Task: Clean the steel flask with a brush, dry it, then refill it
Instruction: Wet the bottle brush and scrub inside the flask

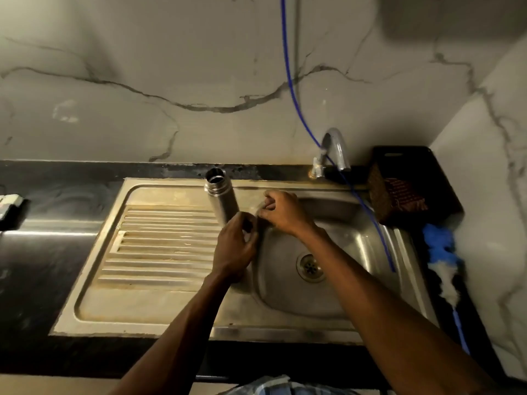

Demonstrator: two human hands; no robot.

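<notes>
at frame centre, the left hand (233,246) curled around the base of the open flask (222,195), tilted over the sink (370,240). the right hand (285,213) beside it had curled fingers; its hold was unclear.

A silver steel flask (222,196) stood against white marble wall tiles (171,81) veined grey; a thin blue hose (293,92) hung above the black stone surface (42,252).

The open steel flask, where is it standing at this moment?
In the head view, the open cylindrical steel flask stands upright on the steel sink's drainboard at its back edge, left of the curved chrome tap, just beyond the left hand.
</notes>
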